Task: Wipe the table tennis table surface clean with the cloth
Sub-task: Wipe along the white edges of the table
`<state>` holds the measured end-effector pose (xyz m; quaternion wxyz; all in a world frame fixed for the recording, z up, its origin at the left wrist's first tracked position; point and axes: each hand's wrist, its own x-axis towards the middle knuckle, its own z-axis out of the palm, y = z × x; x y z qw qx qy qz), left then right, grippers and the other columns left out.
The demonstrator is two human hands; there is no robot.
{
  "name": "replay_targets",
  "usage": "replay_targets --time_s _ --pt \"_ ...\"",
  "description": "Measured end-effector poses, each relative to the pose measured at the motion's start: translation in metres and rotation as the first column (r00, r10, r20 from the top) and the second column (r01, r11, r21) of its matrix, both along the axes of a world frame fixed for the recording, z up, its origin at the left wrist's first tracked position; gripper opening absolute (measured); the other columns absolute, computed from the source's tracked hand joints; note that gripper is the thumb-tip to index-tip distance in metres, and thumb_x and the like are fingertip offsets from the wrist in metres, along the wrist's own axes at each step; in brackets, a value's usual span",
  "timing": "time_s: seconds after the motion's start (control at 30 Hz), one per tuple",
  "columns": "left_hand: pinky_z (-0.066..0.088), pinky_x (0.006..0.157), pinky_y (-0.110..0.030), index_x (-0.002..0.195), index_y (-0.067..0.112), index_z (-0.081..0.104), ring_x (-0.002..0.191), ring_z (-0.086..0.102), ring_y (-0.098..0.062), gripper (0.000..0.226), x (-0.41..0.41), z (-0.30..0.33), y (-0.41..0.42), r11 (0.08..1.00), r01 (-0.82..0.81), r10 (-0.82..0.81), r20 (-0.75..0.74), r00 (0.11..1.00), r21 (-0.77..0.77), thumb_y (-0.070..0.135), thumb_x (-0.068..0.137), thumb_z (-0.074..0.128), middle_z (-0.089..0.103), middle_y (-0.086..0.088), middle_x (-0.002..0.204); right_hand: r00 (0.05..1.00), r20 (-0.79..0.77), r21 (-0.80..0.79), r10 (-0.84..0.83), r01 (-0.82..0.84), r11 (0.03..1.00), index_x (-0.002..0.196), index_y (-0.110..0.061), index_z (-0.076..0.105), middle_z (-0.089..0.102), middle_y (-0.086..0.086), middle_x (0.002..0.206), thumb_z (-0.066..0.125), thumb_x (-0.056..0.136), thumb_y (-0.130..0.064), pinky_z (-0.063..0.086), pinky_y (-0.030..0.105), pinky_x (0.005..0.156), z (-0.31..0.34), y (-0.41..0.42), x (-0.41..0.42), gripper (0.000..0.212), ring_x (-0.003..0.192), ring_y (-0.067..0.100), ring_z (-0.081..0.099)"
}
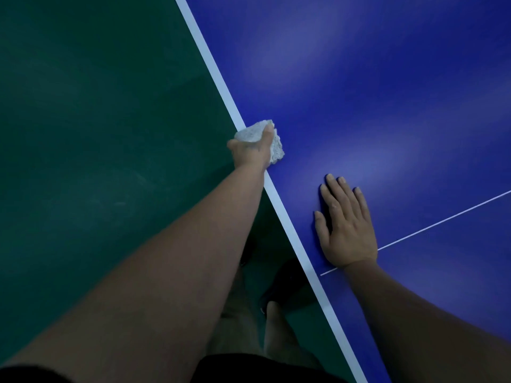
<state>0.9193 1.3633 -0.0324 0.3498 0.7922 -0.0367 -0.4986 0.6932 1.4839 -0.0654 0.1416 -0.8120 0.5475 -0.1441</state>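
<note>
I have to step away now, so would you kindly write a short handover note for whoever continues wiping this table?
Left hand grips the white cloth at the table's white edge line.
Right hand lies flat and open on the blue table surface, beside the thin centre line.
Done: cannot tell which areas are wiped; no dirt is visible.
Left: judging by the cloth's place, probably carry on along the edge, then inward.

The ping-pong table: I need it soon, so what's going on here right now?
A person is wiping the blue table. Their left hand grips a bunched white cloth right at the white edge line, partly over the rim. The right hand rests flat on the surface near the thin centre line, fingers straight. Below the edge is green floor.
</note>
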Motion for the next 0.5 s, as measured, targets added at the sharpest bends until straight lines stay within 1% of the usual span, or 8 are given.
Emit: replay_targets --time_s 0.03,0.1,0.2,0.27,0.37,0.43,0.5 --pt "0.051 0.093 -0.032 0.146 0.009 0.033 0.108 0.063 -0.023 0.086 -0.003 0.002 0.006 1.000 0.006 -0.006 0.001 1.000 -0.007 0.049 0.089 0.083 0.059 -0.005 0.132 1.000 -0.002 0.006 0.000 0.000 1.000 0.158 -0.006 0.048 0.035 0.007 0.172 0.053 0.109 -0.025 0.026 0.058 0.129 0.001 0.000 0.001 0.053 0.162 0.026 0.026" --pt "0.047 0.088 -0.028 0.143 0.009 0.032 0.103 0.062 -0.020 0.083 -0.015 -0.001 0.026 1.000 0.014 -0.014 -0.015 1.000 0.004 0.048 0.090 0.082 0.059 -0.004 0.128 1.000 -0.013 0.009 -0.002 0.002 1.000 0.158 -0.006 0.047 0.034 0.007 0.172 0.053 0.109 -0.024 0.026 0.058 0.129 0.003 0.001 0.002 0.053 0.162 0.026 0.026" --pt "0.045 0.087 -0.028 0.139 0.012 0.027 0.108 0.062 -0.023 0.078 -0.027 -0.009 0.043 0.998 0.046 -0.044 -0.062 0.997 0.037 0.053 0.094 0.076 0.056 -0.009 0.137 1.000 -0.009 0.002 -0.018 0.018 1.000 0.154 -0.004 0.052 0.038 0.009 0.170 0.056 0.107 -0.021 0.027 0.060 0.128 0.007 -0.001 0.005 0.050 0.160 0.029 0.030" --pt "0.043 0.089 -0.029 0.140 0.012 0.025 0.112 0.059 -0.025 0.079 -0.026 -0.010 0.037 0.997 0.063 -0.059 -0.075 0.995 0.051 0.055 0.095 0.073 0.052 -0.011 0.143 0.998 0.005 -0.001 -0.055 0.055 0.998 0.147 -0.002 0.057 0.045 0.011 0.165 0.059 0.105 -0.018 0.028 0.059 0.127 0.011 -0.009 0.012 0.045 0.156 0.031 0.039" --pt "0.040 0.091 -0.030 0.141 0.011 0.024 0.111 0.054 -0.025 0.080 -0.016 -0.010 0.022 0.997 0.064 -0.060 -0.077 0.995 0.054 0.053 0.095 0.074 0.046 -0.012 0.146 0.996 0.023 -0.018 -0.091 0.092 0.996 0.141 -0.002 0.060 0.050 0.012 0.161 0.060 0.105 -0.015 0.025 0.054 0.130 0.017 -0.039 0.035 0.038 0.150 0.031 0.048" --pt "0.039 0.091 -0.030 0.140 0.010 0.024 0.109 0.053 -0.025 0.080 -0.007 -0.010 0.009 0.996 0.070 -0.066 -0.075 0.995 0.055 0.053 0.095 0.074 0.046 -0.012 0.146 0.996 0.045 -0.036 -0.076 0.078 0.996 0.141 -0.003 0.060 0.050 0.012 0.161 0.058 0.106 -0.014 0.025 0.053 0.130 0.018 -0.070 0.057 0.037 0.149 0.031 0.048" --pt "0.041 0.089 -0.031 0.134 0.012 0.026 0.108 0.053 -0.026 0.076 0.005 -0.013 -0.007 0.996 0.064 -0.060 -0.069 0.996 0.059 0.053 0.094 0.076 0.047 -0.012 0.144 0.996 0.065 -0.044 -0.063 0.066 0.997 0.141 -0.003 0.060 0.049 0.011 0.161 0.057 0.107 -0.015 0.025 0.053 0.130 0.017 -0.105 0.085 0.036 0.150 0.030 0.046"
